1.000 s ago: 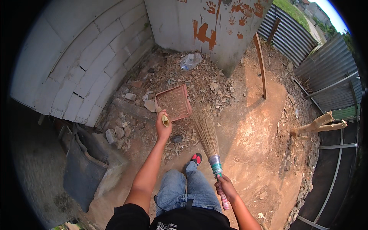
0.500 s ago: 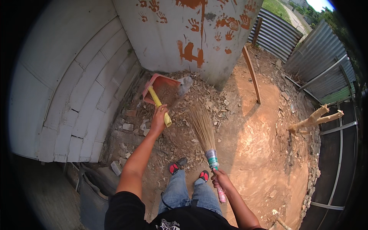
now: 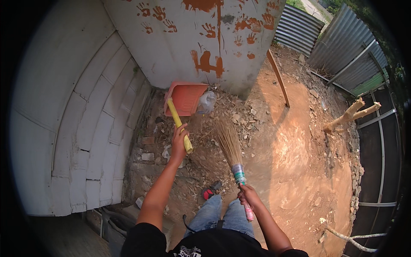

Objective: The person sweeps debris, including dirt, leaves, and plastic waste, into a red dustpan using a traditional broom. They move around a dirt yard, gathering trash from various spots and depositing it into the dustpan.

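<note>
My left hand [image 3: 178, 140] is closed around the yellow handle of an orange dustpan [image 3: 187, 99]. The pan is tipped up close to the white wall, and its ribbed inner face shows. A clear plastic bag [image 3: 207, 102] lies against the pan's right side. In my right hand [image 3: 249, 198] is a stick broom [image 3: 230, 143], gripped by its taped lower end. Its bristles point away from me over ground strewn with dry leaves [image 3: 239, 118] and dirt.
A white wall [image 3: 180, 47] with reddish handprints stands ahead, and a plank wall [image 3: 92, 141] runs along the left. A leaning wooden board [image 3: 279, 79] and a forked cut stump [image 3: 349, 115] are to the right. Corrugated metal sheets [image 3: 342, 43] fence the far right.
The dustpan has tipped up, and the loose dirt that was in it is no longer inside. My right hand still holds the broom, which has shifted little. My view has swung slightly.
</note>
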`<action>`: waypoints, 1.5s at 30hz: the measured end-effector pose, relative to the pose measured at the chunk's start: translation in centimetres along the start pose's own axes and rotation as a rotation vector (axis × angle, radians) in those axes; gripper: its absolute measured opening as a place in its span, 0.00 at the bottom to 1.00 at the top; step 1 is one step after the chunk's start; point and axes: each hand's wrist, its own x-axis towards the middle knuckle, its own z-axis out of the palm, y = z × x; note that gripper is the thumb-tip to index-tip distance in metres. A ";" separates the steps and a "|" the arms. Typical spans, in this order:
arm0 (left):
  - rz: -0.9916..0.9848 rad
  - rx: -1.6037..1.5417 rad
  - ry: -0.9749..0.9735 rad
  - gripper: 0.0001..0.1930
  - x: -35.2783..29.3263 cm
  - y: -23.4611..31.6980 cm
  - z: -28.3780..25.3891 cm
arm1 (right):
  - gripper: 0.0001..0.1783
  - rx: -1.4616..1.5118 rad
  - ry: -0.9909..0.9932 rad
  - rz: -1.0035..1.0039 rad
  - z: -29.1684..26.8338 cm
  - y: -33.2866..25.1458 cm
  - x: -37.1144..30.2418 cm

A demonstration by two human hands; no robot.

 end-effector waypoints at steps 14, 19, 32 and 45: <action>-0.314 -0.592 -0.027 0.11 -13.5 7.5 4.1 | 0.13 0.338 0.335 -0.158 -4.4 10.9 -7.5; -0.320 -0.762 -0.324 0.11 -18.1 9.9 8.9 | 0.15 0.520 0.446 -0.190 -7.6 18.2 -12.4; 0.089 -0.768 -0.951 0.08 -34.4 32.6 15.3 | 0.11 1.074 0.576 -0.378 -12.0 45.6 -26.8; 0.186 -0.714 -1.576 0.08 -65.6 53.7 18.9 | 0.11 1.652 0.805 -0.667 -15.0 71.6 -39.1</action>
